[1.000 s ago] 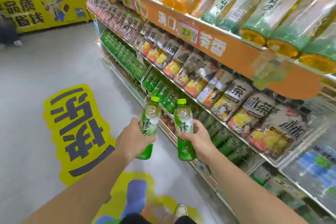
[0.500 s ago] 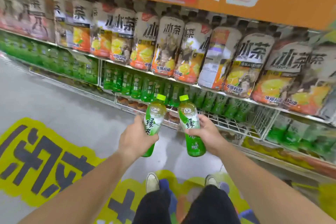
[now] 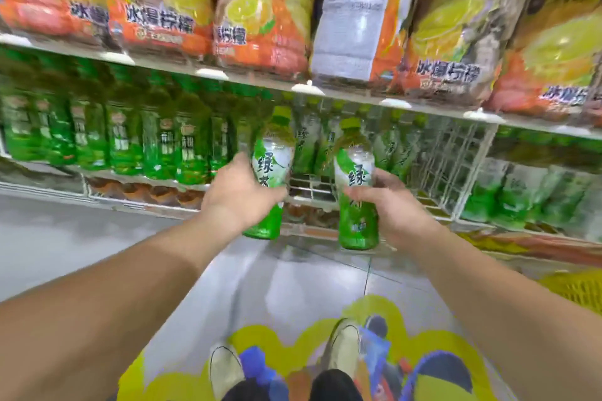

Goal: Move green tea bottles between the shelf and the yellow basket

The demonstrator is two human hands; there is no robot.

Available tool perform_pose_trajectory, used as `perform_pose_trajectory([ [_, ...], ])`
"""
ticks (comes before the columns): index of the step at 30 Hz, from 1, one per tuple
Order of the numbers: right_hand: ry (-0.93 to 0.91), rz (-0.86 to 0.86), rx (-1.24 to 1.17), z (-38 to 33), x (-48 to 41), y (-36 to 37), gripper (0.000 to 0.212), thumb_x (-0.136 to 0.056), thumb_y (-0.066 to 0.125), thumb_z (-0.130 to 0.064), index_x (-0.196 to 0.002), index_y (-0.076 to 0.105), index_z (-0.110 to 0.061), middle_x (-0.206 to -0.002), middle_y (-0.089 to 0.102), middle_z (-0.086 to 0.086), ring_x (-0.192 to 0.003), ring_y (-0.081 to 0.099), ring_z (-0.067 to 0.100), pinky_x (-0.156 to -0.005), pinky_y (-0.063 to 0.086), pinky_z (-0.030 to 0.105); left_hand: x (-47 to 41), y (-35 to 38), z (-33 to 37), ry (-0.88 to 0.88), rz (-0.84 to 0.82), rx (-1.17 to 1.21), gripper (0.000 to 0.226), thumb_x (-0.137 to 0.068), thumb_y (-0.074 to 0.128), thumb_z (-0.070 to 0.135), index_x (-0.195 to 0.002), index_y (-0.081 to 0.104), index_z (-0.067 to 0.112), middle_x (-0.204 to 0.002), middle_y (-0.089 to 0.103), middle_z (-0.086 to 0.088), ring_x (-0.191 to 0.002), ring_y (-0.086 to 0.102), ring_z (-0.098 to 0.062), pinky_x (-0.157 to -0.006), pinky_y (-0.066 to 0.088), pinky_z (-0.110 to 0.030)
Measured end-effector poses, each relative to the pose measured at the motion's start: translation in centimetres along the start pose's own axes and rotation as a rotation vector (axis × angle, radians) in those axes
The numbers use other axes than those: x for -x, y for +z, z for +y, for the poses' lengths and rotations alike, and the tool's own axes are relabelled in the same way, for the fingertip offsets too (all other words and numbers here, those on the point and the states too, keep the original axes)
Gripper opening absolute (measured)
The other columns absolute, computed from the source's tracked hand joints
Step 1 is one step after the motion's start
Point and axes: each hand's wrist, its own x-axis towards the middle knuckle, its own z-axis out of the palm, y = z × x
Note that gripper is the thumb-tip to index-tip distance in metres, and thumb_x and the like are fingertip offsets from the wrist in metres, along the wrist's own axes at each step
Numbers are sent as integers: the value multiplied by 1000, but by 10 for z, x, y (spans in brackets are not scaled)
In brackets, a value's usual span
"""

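Our left grip [image 3: 237,195] was wrapped round one green tea bottle [image 3: 272,159], and our right grip [image 3: 391,205] was wrapped round the other bottle [image 3: 357,225]. We held both upright, side by side, just in front of the wire shelf [image 3: 309,192] and its front edge. We think we were putting them onto it. Next, each one would need to slide into the open gap between the standing bottles. Everything looked blurry. The yellow basket [image 3: 576,290] was cut off at the right, so we could not see inside.
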Motion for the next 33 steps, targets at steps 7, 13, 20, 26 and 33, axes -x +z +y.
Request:
perform_pose_trajectory([
  [7, 71, -5, 15, 8, -84, -5, 34, -81, 76, -10, -114, 71, -1, -94, 73, 6, -70, 72, 7, -61, 59, 24, -79, 47, 10, 121, 40, -37, 41, -70, 77, 49, -72, 67, 9, -66, 66, -5, -65, 64, -21, -61, 44, -27],
  [13, -139, 171, 128, 21, -150, 10, 30, -61, 89, -15, -86, 72, -13, -87, 76, 2, -91, 72, 24, -80, 51, 33, -117, 94, 19, 177, 78, -5, 36, -81, 74, 33, -64, 46, 19, -63, 53, 3, -59, 53, -17, -49, 35, -23],
  [20, -208, 129, 162, 38, -185, 7, 39, -75, 86, -18, -93, 52, -24, -80, 56, -18, -72, 52, 0, -71, 38, 24, -146, 132, 8, 67, 137, 43, 38, -85, 73, 39, -72, 45, 17, -67, 54, -2, -53, 49, -11, -39, 32, -24],
  [26, -251, 133, 185, 54, -209, 15, 41, -75, 87, -23, -108, 62, -22, -92, 66, -15, -95, 64, 17, -94, 47, 37, -159, 145, -1, 63, 167, -6, 56, -85, 73, 45, -118, 53, 4, -109, 59, -13, -79, 54, -20, -60, 41, -26],
  [33, -361, 278, 275, 67, -215, 30, 63, -78, 84, -34, -134, 61, -16, -129, 66, -2, -117, 62, 21, -104, 46, 39, -162, 165, 4, 105, 149, -188, 84, -92, 63, 46, -147, 24, -5, -149, 32, -21, -137, 37, -32, -110, 36, -38],
])
